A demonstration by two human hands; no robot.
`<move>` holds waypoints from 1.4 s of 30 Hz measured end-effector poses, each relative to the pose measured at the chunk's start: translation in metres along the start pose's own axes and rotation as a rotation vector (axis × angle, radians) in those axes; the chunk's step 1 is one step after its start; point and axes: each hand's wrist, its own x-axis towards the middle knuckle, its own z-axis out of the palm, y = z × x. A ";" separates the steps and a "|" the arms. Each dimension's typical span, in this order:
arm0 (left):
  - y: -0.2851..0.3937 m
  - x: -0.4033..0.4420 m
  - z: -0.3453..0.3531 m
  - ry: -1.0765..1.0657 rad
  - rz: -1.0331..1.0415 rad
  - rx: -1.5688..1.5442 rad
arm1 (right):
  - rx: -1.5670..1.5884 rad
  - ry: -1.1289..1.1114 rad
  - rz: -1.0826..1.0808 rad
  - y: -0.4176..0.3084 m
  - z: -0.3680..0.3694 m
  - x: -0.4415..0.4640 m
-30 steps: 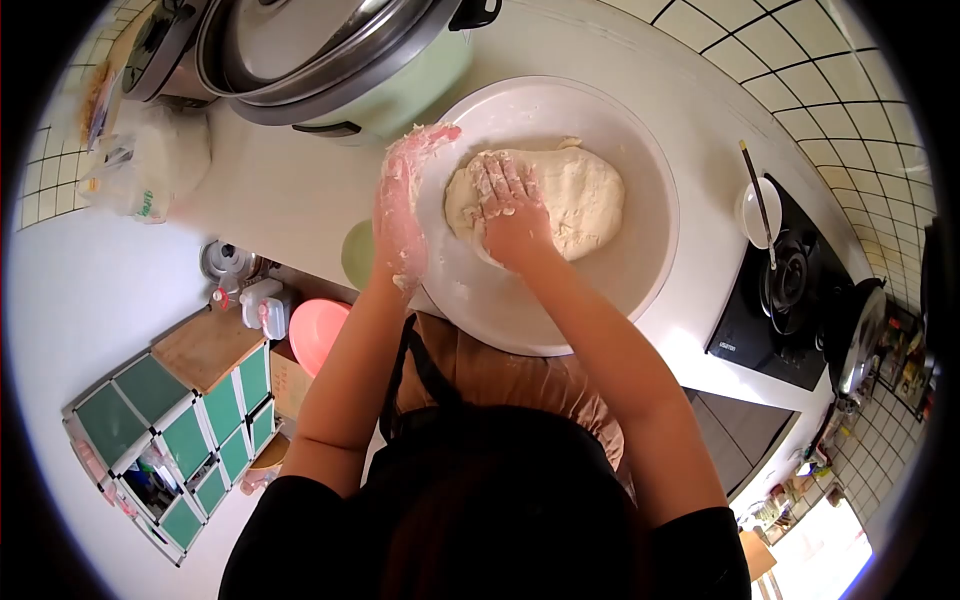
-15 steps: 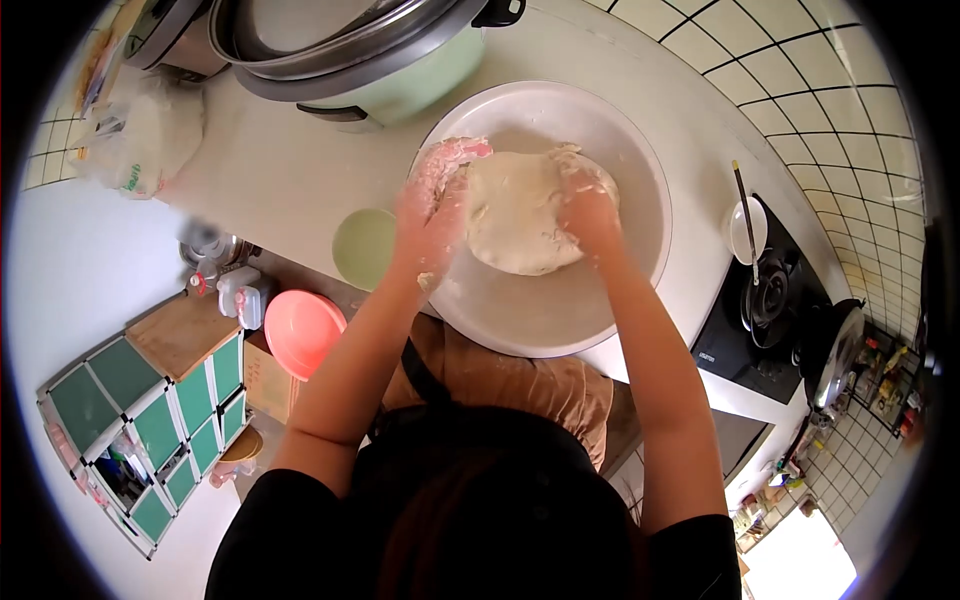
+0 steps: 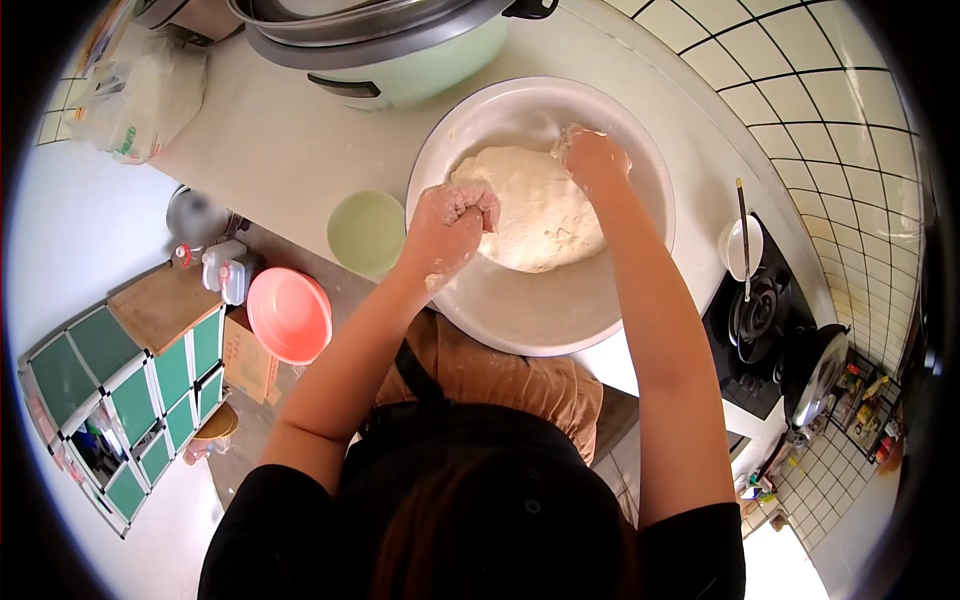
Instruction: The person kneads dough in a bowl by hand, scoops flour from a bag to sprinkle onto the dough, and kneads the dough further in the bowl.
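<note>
A large pale lump of dough [image 3: 540,215] lies in a wide white basin [image 3: 540,325] on the counter. At the dough's left edge, my left hand [image 3: 455,225] is curled into a fist, coated with sticky dough and flour. My right hand [image 3: 595,162] is also closed, with its knuckles at the dough's upper right edge and bits of dough on them. The undersides of both fists are hidden, and I cannot tell how firmly they touch the dough.
Left of the basin stands a light green bowl [image 3: 366,233]. Behind are a green rice cooker [image 3: 420,75] and a plastic bag [image 3: 140,100]. On the right, a white bowl [image 3: 738,250] with a stick sits by a black stove [image 3: 745,385]. A pink basin [image 3: 289,315] is lower left.
My left hand, open with fingers spread at the dough's left side, has closed into a fist and moved nearer the front. My right hand has shifted back to the dough's far right edge.
</note>
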 end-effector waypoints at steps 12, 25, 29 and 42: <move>-0.012 -0.006 -0.013 0.073 0.027 0.035 | 1.341 0.337 -0.133 0.011 -0.057 -0.079; -0.021 0.022 0.036 -0.249 -0.150 0.750 | 1.228 -0.108 0.279 0.013 0.016 -0.123; -0.042 0.054 0.044 -0.349 -0.269 0.860 | 1.115 -0.194 0.292 0.029 0.031 -0.112; -0.076 0.075 0.039 -0.509 -0.380 0.546 | 0.930 -0.292 0.144 0.035 0.033 -0.093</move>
